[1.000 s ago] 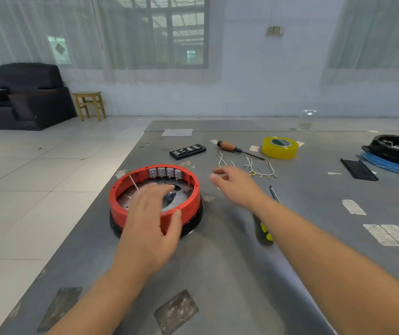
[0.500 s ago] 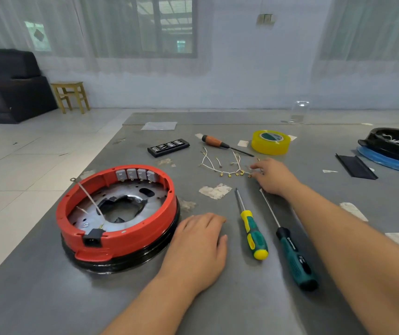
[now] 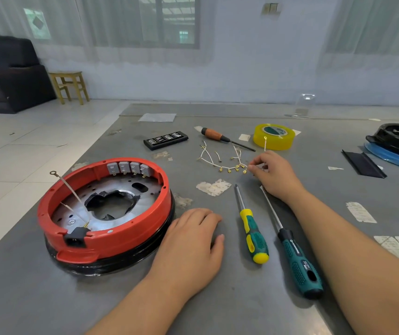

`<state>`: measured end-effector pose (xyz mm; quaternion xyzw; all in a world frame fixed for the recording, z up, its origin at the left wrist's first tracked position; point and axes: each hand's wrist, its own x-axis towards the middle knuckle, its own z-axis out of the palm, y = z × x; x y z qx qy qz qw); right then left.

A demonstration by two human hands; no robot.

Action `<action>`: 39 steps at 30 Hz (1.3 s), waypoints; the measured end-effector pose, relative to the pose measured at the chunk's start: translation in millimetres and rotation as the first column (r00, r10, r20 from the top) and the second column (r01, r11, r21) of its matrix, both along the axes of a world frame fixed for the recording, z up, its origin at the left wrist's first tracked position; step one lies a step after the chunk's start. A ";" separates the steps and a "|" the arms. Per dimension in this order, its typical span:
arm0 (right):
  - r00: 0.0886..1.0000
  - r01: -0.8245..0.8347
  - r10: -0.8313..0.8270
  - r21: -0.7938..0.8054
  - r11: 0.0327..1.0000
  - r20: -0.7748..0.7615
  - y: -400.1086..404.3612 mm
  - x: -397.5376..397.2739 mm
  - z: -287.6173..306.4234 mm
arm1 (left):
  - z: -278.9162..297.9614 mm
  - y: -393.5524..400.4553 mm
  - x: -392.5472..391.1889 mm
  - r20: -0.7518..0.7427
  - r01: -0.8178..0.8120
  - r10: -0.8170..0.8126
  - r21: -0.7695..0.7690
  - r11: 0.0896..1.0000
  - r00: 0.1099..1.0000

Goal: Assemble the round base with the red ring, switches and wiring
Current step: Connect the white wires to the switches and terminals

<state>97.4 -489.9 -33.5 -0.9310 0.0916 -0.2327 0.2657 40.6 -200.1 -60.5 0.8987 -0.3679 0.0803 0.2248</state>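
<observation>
1. Right hand (image 3: 274,174) is the active grip now: fingers and thumb pinched on a thin wire (image 3: 265,144) picked out of the loose wire harness (image 3: 222,163) on the tabletop (image 3: 242,298). Half a second back that hand was just resting at the edge of the bundle; now one lead is lifted, so I'd say the wiring step is starting.

2. That wire stands nearly upright out of the pinch, long axis vertical, its little ring terminal at the top, showing in front of the yellow tape roll (image 3: 274,137) just beyond the grip.

3. The rest of the harness lies flat just left of the grip, its brass terminals in a row pointing toward me.

4. Left hand (image 3: 190,243) lies flat and relaxed on the tabletop, holding nothing. A second ago it was on the red ring (image 3: 131,240); now it's off, just right of it.

5. The round base (image 3: 111,267) with the ring on top sits well left of the right grip and nearer to me. The grey switches (image 3: 128,168) line the ring's far inner wall, and a wire (image 3: 66,184) already in it leans up and away to the left.

6. Two screwdrivers lie between the hands, tips pointing away: the yellow-green one (image 3: 253,234) and the dark green one (image 3: 295,257).
</observation>
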 end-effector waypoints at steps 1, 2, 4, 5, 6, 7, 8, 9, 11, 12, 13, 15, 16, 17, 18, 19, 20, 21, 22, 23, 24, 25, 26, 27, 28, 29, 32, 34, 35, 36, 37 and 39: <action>0.999 -0.036 0.036 -0.012 0.999 0.028 3.4 -2.4 2.6 | 0.5 0.4 0.3 -0.003 -0.003 0.003 -0.017 1.000 1.000; 0.996 -0.070 0.072 -0.028 0.997 0.048 7.3 -4.5 5.1 | 1.4 0.8 0.5 -0.006 -0.008 0.008 -0.034 0.999 1.000; 0.987 -0.134 0.138 -0.056 0.989 0.077 17.6 -7.9 9.8 | 3.6 1.9 0.7 -0.008 -0.019 0.019 -0.065 0.998 1.000; 0.981 -0.169 0.174 -0.069 0.983 0.083 23.1 -8.9 12.4 | 4.6 2.5 1.0 -0.011 -0.025 0.024 -0.076 0.997 1.000; 0.973 -0.211 0.217 -0.083 0.974 0.080 28.8 -9.5 15.1 | 5.4 3.1 1.2 -0.012 -0.032 0.031 -0.081 0.996 0.999; 0.962 -0.260 0.267 -0.103 0.960 0.062 35.2 -9.6 18.2 | 5.9 3.6 1.7 -0.012 -0.037 0.036 -0.082 0.996 0.999; 0.947 -0.315 0.321 -0.120 0.941 0.030 42.1 -9.1 21.3 | 6.2 4.0 2.3 -0.014 -0.043 0.042 -0.081 0.996 0.999; 0.927 -0.373 0.374 -0.125 0.919 -0.013 49.6 -8.3 24.2 | 6.3 4.1 2.6 -0.020 -0.052 0.050 -0.083 0.995 0.999; 0.883 -0.467 0.457 -0.111 0.877 -0.106 65.9 -4.8 27.7 | 6.3 3.4 2.5 -0.039 -0.079 0.076 -0.091 0.993 0.996; 0.867 -0.492 0.474 -0.112 0.864 -0.151 72.4 -2.7 28.1 | 6.4 3.2 2.1 -0.052 -0.097 0.092 -0.095 0.991 0.994; 0.857 -0.503 0.477 -0.118 0.856 -0.195 77.5 -0.9 27.9 | 6.5 2.8 1.7 -0.064 -0.113 0.107 -0.099 0.989 0.992; 0.846 -0.505 0.462 -0.124 0.854 -0.268 82.3 1.5 26.0 | 6.5 1.6 0.9 -0.079 -0.135 0.127 -0.100 0.986 0.989; 0.846 -0.494 0.441 -0.129 0.860 -0.298 82.3 2.5 24.5 | 6.4 0.7 0.7 -0.078 -0.141 0.134 -0.088 0.986 0.988; 0.849 -0.478 0.414 -0.143 0.867 -0.327 81.6 3.4 22.6 | 6.1 -0.2 0.8 -0.074 -0.144 0.139 -0.070 0.987 0.988; 0.852 -0.465 0.390 -0.161 0.871 -0.350 80.7 4.0 20.5 | 5.5 -1.0 1.1 -0.069 -0.144 0.141 -0.049 0.988 0.988; 0.854 -0.454 0.372 -0.172 0.874 -0.364 79.5 4.4 18.0 | 4.8 -1.6 1.4 -0.063 -0.141 0.139 -0.027 0.990 0.988; 0.857 -0.446 0.363 -0.173 0.878 -0.367 78.3 5.0 16.0 | 4.0 -1.9 1.9 -0.057 -0.134 0.134 -0.005 0.991 0.989; 0.863 -0.436 0.357 -0.171 0.884 -0.357 76.7 5.5 14.9 | 3.3 -2.1 2.3 -0.053 -0.127 0.127 0.014 0.992 0.990; 0.876 -0.421 0.351 -0.170 0.891 -0.331 74.6 6.4 15.2 | 2.6 -1.8 2.8 -0.054 -0.120 0.121 0.027 0.992 0.991; 0.897 -0.393 0.336 -0.169 0.904 -0.289 70.6 7.6 16.4 | 2.1 -1.5 3.4 -0.057 -0.114 0.116 0.036 0.993 0.992; 0.922 -0.350 0.305 -0.175 0.920 -0.239 64.6 9.8 17.9 | 1.6 -1.2 3.6 -0.060 -0.110 0.112 0.044 0.993 0.992; 0.947 -0.291 0.252 -0.201 0.935 -0.199 56.4 12.3 19.7 | 1.1 -1.0 3.5 -0.062 -0.106 0.109 0.052 0.993 0.992; 0.968 -0.217 0.176 -0.246 0.945 -0.180 47.0 15.2 21.4 | 1.0 -1.2 3.5 -0.063 -0.103 0.107 0.059 0.993 0.992; 0.980 -0.135 0.084 -0.296 0.946 -0.180 36.7 17.3 22.3 | 0.9 -1.3 3.2 -0.064 -0.100 0.104 0.065 0.993 0.992; 0.982 -0.058 -0.007 -0.336 0.940 -0.189 26.6 19.2 22.0 | 0.7 -1.3 3.3 -0.063 -0.099 0.104 0.068 0.993 0.993; 0.976 -0.001 -0.077 -0.359 0.933 -0.201 17.2 20.9 20.0 | 0.1 -1.4 3.4 -0.063 -0.100 0.104 0.068 0.993 0.993; 0.952 0.059 -0.161 -0.360 0.931 -0.260 -2.4 23.4 9.8 | -1.3 -1.3 3.6 -0.060 -0.102 0.107 0.076 0.992 0.992; 0.932 0.046 -0.161 -0.337 0.940 -0.323 -5.6 23.1 5.1 | -2.1 -1.7 3.9 -0.057 -0.107 0.112 0.083 0.991 0.992; 0.927 0.043 -0.159 -0.325 0.945 -0.339 -6.2 22.8 4.6 | -2.6 -2.2 4.2 -0.055 -0.106 0.111 0.083 0.991 0.992; 0.926 0.047 -0.159 -0.314 0.948 -0.342 -6.4 23.0 5.1 | -3.3 -2.9 4.5 -0.050 -0.106 0.110 0.083 0.991 0.993; 0.929 0.059 -0.164 -0.302 0.951 -0.333 -6.1 22.6 6.6 | -4.2 -3.1 4.5 -0.046 -0.106 0.110 0.083 0.991 0.993; 0.941 0.100 -0.180 -0.274 0.956 -0.286 -3.6 22.1 12.4 | -5.1 -3.6 5.4 -0.037 -0.105 0.108 0.078 0.991 0.993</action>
